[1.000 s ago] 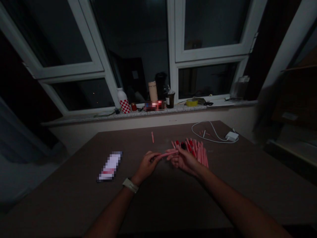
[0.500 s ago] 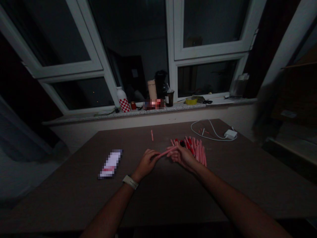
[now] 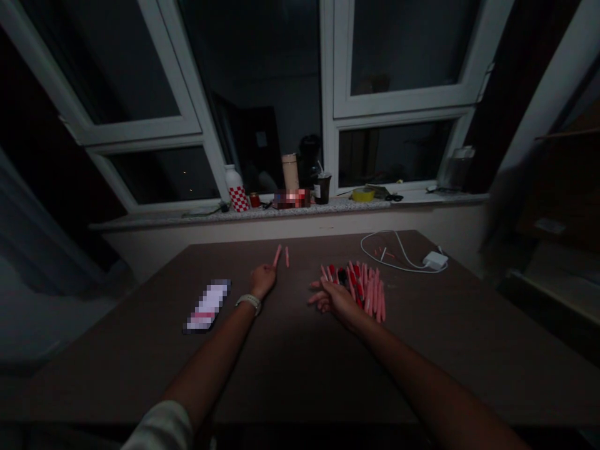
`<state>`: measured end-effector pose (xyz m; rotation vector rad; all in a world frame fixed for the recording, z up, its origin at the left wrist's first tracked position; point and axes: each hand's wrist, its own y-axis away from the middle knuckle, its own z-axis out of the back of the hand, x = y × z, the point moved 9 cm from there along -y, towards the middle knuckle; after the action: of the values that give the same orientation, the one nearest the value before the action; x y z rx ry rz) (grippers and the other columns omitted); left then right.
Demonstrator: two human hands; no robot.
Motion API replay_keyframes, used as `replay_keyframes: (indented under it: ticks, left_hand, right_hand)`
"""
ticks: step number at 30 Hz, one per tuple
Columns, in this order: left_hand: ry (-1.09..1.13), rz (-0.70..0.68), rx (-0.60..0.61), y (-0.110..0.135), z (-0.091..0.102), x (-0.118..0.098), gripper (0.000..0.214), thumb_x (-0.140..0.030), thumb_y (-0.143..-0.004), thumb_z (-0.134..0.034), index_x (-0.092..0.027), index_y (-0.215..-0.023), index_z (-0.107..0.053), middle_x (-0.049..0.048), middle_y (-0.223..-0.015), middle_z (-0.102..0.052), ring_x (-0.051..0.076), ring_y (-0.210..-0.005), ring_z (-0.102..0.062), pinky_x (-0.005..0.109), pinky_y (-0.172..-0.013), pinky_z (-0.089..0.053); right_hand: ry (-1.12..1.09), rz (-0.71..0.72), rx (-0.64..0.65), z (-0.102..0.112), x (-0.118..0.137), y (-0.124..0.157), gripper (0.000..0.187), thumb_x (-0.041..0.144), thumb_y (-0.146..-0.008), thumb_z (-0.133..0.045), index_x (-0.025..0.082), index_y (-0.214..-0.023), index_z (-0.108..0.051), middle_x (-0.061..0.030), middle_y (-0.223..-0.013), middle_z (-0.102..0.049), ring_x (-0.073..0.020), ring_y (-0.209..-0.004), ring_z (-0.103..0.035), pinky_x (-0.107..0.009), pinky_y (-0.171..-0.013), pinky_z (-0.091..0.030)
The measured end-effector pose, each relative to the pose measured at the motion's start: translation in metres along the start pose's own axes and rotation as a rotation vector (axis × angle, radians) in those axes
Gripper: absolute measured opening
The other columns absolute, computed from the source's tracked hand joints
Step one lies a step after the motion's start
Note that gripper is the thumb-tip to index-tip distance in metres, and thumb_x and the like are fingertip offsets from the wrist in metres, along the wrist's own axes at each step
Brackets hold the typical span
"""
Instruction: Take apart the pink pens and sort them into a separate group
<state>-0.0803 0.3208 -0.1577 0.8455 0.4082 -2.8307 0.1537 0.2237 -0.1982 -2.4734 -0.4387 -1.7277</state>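
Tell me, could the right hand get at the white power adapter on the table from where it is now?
Probably yes, with a stretch: the pile of pink sticks beside the right hand lies low, and nothing tall stands before the white power adapter.

On the desk (image 3: pixel 290 375), a blurred flat object (image 3: pixel 207 305) lies at left, and a white charger (image 3: pixel 435 260) with its looped cable (image 3: pixel 362 241) sits far right. Along the far windowsill (image 3: pixel 197 217) are a red-checked white bottle (image 3: pixel 237 190), a dark cup (image 3: pixel 322 189) and a yellow tape roll (image 3: pixel 363 195).

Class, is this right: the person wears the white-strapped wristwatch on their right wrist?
No: the white-strapped wristwatch is on the person's left wrist, not the right, as the head view shows.
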Motion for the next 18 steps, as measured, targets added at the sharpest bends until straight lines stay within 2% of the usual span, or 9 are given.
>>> replay_keyframes:
  ticks: [4,7,12,18]
  left_hand:
    - [-0.054,0.091,0.000,-0.019,-0.008,0.001,0.039,-0.048,-0.085,-0.047,-0.017,-0.083,-0.071,0.0158,-0.097,-0.072,0.034,-0.101,-0.062,0.039,-0.084,-0.043]
    - [-0.077,0.129,0.007,-0.026,-0.014,-0.002,0.043,-0.055,-0.083,-0.048,-0.019,-0.082,-0.072,0.0170,-0.103,-0.071,0.039,-0.109,-0.058,0.045,-0.086,-0.042]
    - [-0.093,0.124,-0.001,-0.024,-0.020,-0.007,0.045,-0.059,-0.079,-0.050,-0.021,-0.087,-0.073,0.0155,-0.108,-0.070,0.040,-0.114,-0.054,0.048,-0.088,-0.041]
    - [-0.088,0.101,-0.041,-0.016,-0.013,-0.013,0.045,-0.059,-0.081,-0.049,-0.021,-0.087,-0.072,0.0173,-0.104,-0.070,0.042,-0.110,-0.053,0.048,-0.084,-0.041]
  right_hand:
    - [0.038,0.030,0.010,0.001,-0.001,-0.003,0.036,0.046,-0.093,-0.049,0.013,-0.103,-0.062,-0.0069,-0.069,-0.073,-0.0109,-0.046,-0.057,-0.020,-0.045,-0.039]
    - [0.045,0.052,0.001,0.002,0.002,-0.003,0.038,0.048,-0.089,-0.053,0.013,-0.101,-0.062,-0.0063,-0.069,-0.072,-0.0102,-0.045,-0.056,-0.020,-0.045,-0.038]
    - [0.095,0.126,0.021,0.001,0.010,-0.002,0.042,0.052,-0.083,-0.058,0.014,-0.097,-0.064,-0.0059,-0.070,-0.072,-0.0096,-0.045,-0.053,-0.021,-0.044,-0.035]
    - [0.316,0.207,0.049,-0.011,0.016,0.009,0.033,0.046,-0.082,-0.059,0.015,-0.089,-0.067,-0.0036,-0.069,-0.070,-0.0089,-0.047,-0.050,-0.021,-0.047,-0.034]
